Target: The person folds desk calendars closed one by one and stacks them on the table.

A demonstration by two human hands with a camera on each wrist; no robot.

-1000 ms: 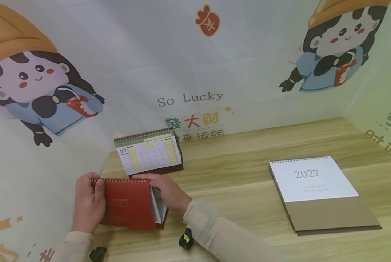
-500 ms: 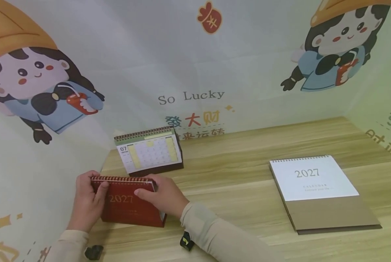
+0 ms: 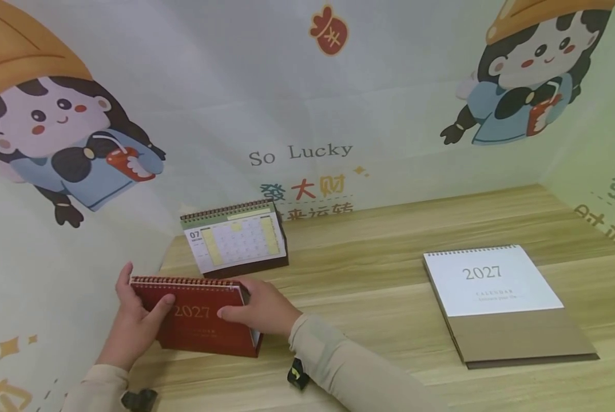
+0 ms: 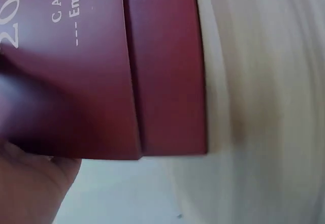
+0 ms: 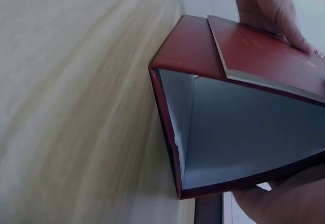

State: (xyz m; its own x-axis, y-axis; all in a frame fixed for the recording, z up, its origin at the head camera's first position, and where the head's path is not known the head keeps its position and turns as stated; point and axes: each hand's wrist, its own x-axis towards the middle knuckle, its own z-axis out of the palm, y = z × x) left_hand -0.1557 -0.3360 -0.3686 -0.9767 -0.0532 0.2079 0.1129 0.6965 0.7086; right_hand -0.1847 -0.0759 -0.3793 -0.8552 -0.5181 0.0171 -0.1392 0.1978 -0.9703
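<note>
A red desk calendar [image 3: 199,320] with "2027" on its cover stands like a tent on the table, spiral binding on top. My left hand [image 3: 134,326] holds its left end, thumb on the front cover and the other fingers behind. At the right end my right hand [image 3: 266,306] grips it, thumb on the cover and fingers round the back. In the right wrist view the calendar's open triangular end [image 5: 244,127] shows its pale inside. The left wrist view shows the cover [image 4: 76,92] lying over the lower red base strip [image 4: 167,82].
Just behind stands another desk calendar [image 3: 240,243], turned to a month page marked 07. To the right a white and brown 2027 calendar [image 3: 508,309] rests on the wood-grain table [image 3: 358,286]. A printed cloth backdrop [image 3: 389,114] rises behind the table.
The red cover, raised a second ago, now lies against the stand. My right thumb came round onto the front. My left hand shifted slightly left, its index finger lifting.
</note>
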